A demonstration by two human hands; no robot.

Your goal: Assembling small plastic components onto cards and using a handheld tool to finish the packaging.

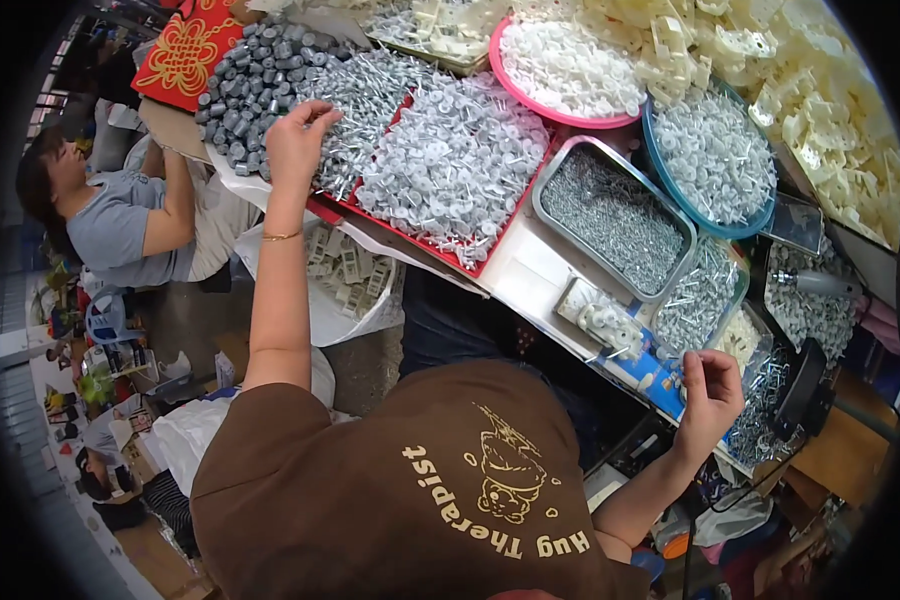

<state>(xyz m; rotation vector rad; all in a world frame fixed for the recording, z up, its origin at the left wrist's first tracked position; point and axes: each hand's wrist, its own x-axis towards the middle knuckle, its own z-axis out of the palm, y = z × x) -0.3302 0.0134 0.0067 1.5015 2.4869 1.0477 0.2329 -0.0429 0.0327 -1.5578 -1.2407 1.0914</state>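
My left hand (300, 142) reaches over a heap of slim silver metal pins (378, 98), thumb and fingers drawn together at its near edge. Whether a pin is between those fingertips is too small to tell. Grey cylinders (238, 128) lie heaped just left of it. On the right, my right hand (712, 398) is closed in a pinch above the bench edge, and what it holds, if anything, I cannot make out. Close by that hand are a white plastic assembly (610, 322) and a tray of small clear-and-metal parts (698, 292).
A red tray (483, 262) holds white discs with metal stems. Behind stand a metal tray (543, 180) of tiny screws, a pink basin (497, 62) and a blue basin (660, 160) of parts. Cream plastic housings (830, 120) pile up far right. A person (135, 215) sits at left.
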